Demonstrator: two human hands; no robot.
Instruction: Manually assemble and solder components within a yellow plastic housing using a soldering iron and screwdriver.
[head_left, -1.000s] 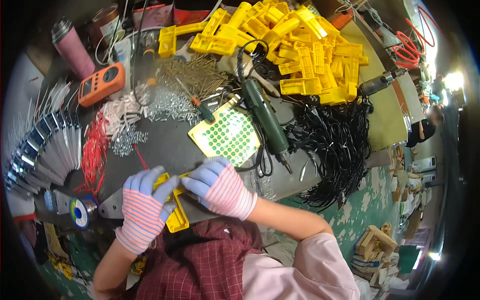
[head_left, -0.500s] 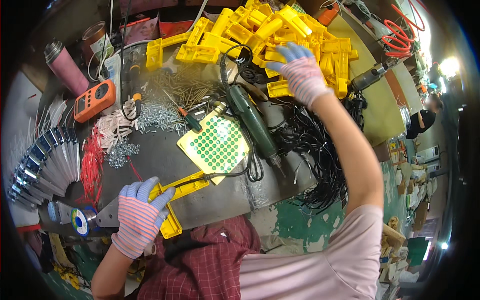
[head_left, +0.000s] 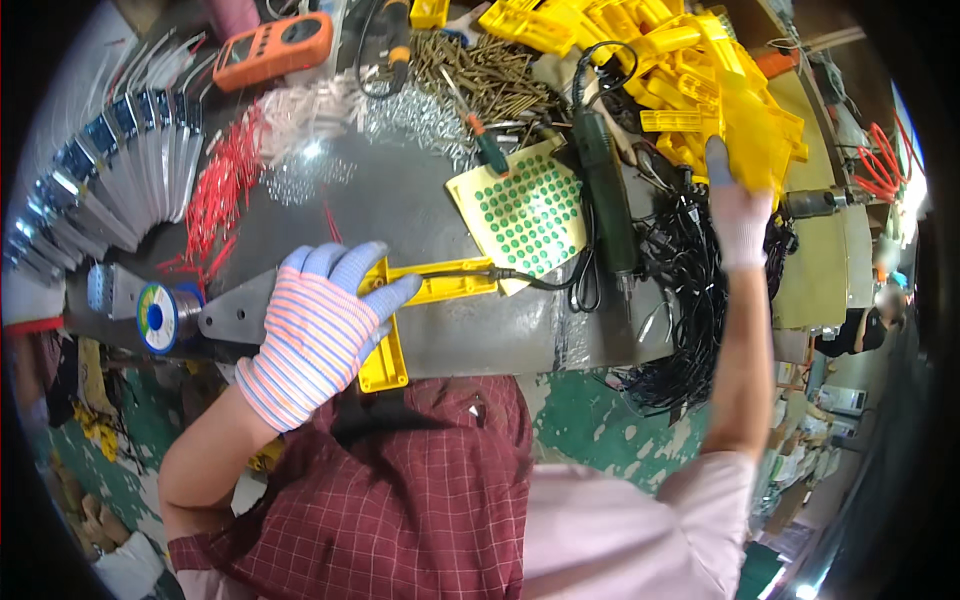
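Observation:
My gloved left hand (head_left: 318,330) is closed around a yellow plastic housing half (head_left: 382,362) at the table's front edge. A black cable runs along its arm and leaves at the right end. Over the far right, my gloved right hand (head_left: 740,215) grips a yellow plastic shell (head_left: 755,140), smeared by motion, in front of the heap of yellow housings (head_left: 655,50). Part of the right hand's fingers is hidden behind this shell. A grey metal plate with holes (head_left: 240,310) lies next to my left hand.
A green electric screwdriver (head_left: 602,180) lies beside a sheet of green round stickers (head_left: 530,215) and a tangle of black cables (head_left: 700,310). Left are a solder spool (head_left: 170,318), red wires (head_left: 220,200) and an orange multimeter (head_left: 272,52). Loose screws (head_left: 490,75) lie at the back.
My right hand has taken a yellow shell from the heap and drawn it nearer. The left hand still holds the housing half. The whole view has shifted, with the table higher in it.

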